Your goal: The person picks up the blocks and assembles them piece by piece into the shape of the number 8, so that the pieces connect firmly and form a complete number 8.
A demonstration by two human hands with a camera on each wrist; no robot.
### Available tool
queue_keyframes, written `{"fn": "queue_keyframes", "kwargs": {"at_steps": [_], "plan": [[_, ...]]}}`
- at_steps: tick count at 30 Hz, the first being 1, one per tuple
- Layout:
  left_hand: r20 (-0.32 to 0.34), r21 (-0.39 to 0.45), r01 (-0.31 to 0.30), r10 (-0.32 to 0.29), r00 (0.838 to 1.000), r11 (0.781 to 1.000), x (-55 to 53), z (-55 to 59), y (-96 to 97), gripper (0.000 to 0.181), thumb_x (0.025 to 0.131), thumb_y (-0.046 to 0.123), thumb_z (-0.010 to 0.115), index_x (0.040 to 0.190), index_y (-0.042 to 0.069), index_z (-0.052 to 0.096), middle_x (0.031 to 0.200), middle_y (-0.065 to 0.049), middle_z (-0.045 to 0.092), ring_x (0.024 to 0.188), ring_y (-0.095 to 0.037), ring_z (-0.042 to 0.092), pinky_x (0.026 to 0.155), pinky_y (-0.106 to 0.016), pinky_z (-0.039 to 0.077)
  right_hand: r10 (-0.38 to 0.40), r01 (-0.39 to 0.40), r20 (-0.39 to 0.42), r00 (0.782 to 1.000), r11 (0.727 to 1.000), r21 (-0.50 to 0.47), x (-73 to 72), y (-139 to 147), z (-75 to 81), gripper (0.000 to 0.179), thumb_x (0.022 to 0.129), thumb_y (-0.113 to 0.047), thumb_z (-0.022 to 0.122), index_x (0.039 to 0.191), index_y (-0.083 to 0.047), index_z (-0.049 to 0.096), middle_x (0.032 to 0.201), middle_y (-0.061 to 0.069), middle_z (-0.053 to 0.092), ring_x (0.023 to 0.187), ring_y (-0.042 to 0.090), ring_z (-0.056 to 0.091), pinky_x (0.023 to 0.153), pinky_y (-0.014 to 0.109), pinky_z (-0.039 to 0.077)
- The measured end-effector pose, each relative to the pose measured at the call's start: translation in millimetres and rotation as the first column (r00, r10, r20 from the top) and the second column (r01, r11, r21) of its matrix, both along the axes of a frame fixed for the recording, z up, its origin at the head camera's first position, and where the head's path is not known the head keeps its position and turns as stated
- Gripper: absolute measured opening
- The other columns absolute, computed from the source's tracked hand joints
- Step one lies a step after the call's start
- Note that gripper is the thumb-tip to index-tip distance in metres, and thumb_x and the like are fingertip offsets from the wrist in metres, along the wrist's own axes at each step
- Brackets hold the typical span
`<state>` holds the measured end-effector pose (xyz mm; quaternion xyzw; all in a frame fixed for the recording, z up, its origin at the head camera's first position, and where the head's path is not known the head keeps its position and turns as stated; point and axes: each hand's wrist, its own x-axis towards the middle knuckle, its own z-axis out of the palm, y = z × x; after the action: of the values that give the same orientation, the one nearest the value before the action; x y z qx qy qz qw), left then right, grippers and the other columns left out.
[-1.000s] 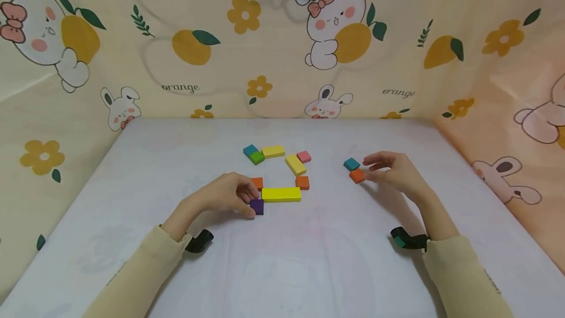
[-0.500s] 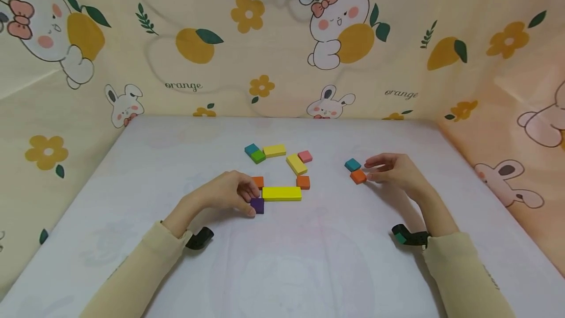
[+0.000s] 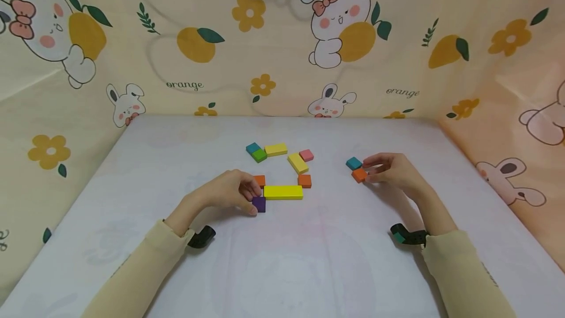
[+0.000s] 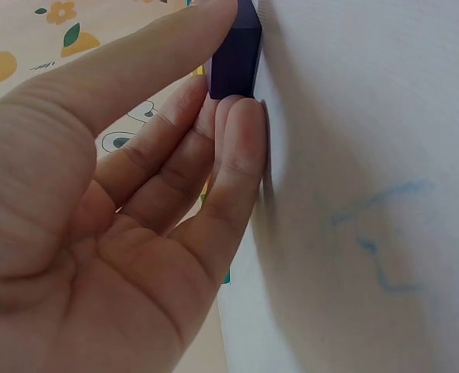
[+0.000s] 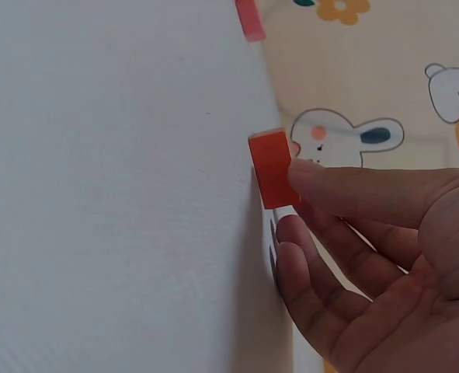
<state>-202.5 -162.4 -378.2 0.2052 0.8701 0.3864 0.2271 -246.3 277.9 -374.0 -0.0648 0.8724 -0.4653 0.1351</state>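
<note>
My left hand (image 3: 230, 192) pinches a dark purple block (image 3: 259, 204) at the near left corner of a long bright yellow block (image 3: 283, 192). In the left wrist view the thumb lies on one face of the purple block (image 4: 235, 58), with fingertips at its lower end by the table. My right hand (image 3: 392, 171) is at a pair of blocks on the right, orange (image 3: 359, 175) and teal (image 3: 353, 163). Its thumb presses the orange block (image 5: 274, 169) in the right wrist view, the other fingers curving behind. An orange block (image 3: 260, 180) is partly hidden by the left hand.
Behind the long yellow block are an orange block (image 3: 304, 181), a slanted yellow block (image 3: 297, 163), a pink block (image 3: 306, 154), another yellow block (image 3: 275, 149), a green block (image 3: 259, 155) and a teal block (image 3: 253, 147). Patterned cloth (image 3: 273, 38) rises behind the white table (image 3: 282, 259).
The whole head view has shifted slightly. Both hands keep their places at the purple block and at the orange and teal pair; the blocks show no clear movement.
</note>
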Motion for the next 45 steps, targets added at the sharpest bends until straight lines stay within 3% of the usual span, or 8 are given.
{"fn": "queue_keyframes", "kwargs": {"at_steps": [14,24,31,45], "plan": [[0.008,0.004,0.004,-0.004,1.000,1.000,0.5,0.7,3.1,0.036,0.073,0.019,0.090,0.101,0.013,0.069,0.096,0.002,0.065,0.088,-0.018,0.061,0.084,-0.030,0.051,-0.021,0.021,0.010,1.000,1.000,0.016,2.4,-2.5,-1.3,0.050,0.079,-0.001,0.080,0.125,0.002,0.061,0.121,0.019,0.061,0.101,0.028,0.057,0.075,0.027,0.052],[0.015,0.004,0.002,-0.002,1.000,1.000,1.6,0.6,4.6,0.037,0.072,0.018,0.090,0.102,0.013,0.069,0.096,0.002,0.065,0.089,-0.019,0.060,0.083,-0.030,0.051,0.002,-0.003,0.019,1.000,0.999,0.045,2.2,-1.7,-2.6,0.052,0.078,-0.007,0.083,0.124,0.002,0.061,0.114,0.018,0.062,0.099,0.027,0.056,0.075,0.025,0.051],[0.004,0.015,0.015,-0.015,1.000,1.000,-0.7,-0.5,4.7,0.037,0.072,0.019,0.090,0.102,0.012,0.068,0.096,0.002,0.066,0.089,-0.018,0.061,0.084,-0.030,0.051,0.026,-0.026,0.011,1.000,0.999,0.025,2.1,-1.6,-2.2,0.061,0.075,-0.006,0.085,0.128,0.004,0.057,0.118,0.019,0.060,0.101,0.030,0.056,0.078,0.023,0.051],[0.006,-0.009,-0.010,0.010,1.000,1.000,1.9,1.4,2.9,0.036,0.073,0.019,0.090,0.102,0.012,0.069,0.096,0.002,0.066,0.088,-0.018,0.060,0.086,-0.031,0.050,0.046,-0.046,-0.009,0.999,0.997,0.069,-0.9,-6.8,-3.7,0.052,0.071,-0.011,0.089,0.117,-0.001,0.065,0.107,0.015,0.064,0.096,0.029,0.057,0.080,0.028,0.049]]}}
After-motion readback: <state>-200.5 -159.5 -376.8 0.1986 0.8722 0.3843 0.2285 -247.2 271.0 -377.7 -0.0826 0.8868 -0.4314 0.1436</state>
